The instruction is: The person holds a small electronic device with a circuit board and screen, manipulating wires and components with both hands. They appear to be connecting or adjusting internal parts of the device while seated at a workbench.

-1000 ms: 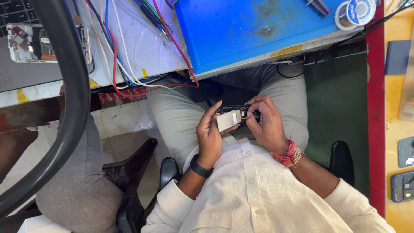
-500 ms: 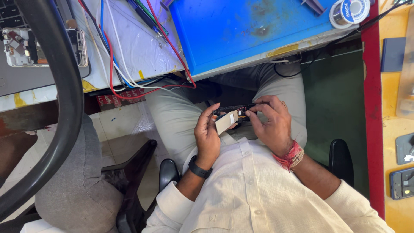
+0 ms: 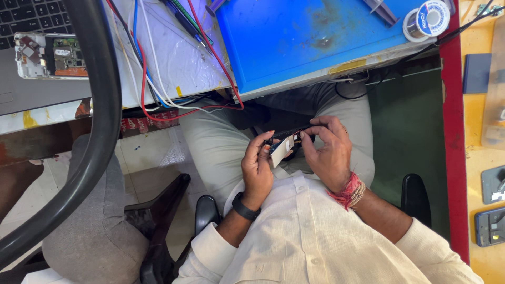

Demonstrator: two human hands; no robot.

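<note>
I hold a small dark electronic part (image 3: 286, 138) with a pale flat strip (image 3: 280, 153) over my lap, just below the bench edge. My left hand (image 3: 258, 168), with a black band on the wrist, grips its left side, thumb on the pale strip. My right hand (image 3: 327, 152), with red and beaded threads at the wrist, pinches its right end with fingertips. Most of the part is hidden by my fingers.
A blue work mat (image 3: 310, 37) lies on the bench with a solder spool (image 3: 427, 20) and tweezers (image 3: 381, 10). Red, white and blue wires (image 3: 158, 79) hang over the edge. An opened phone (image 3: 50, 55) rests on a laptop (image 3: 31, 73). A thick black hose (image 3: 89, 131) curves at left.
The pale strip has tilted down and leftwards as my hands turned the part; both hands stay over my lap.
</note>
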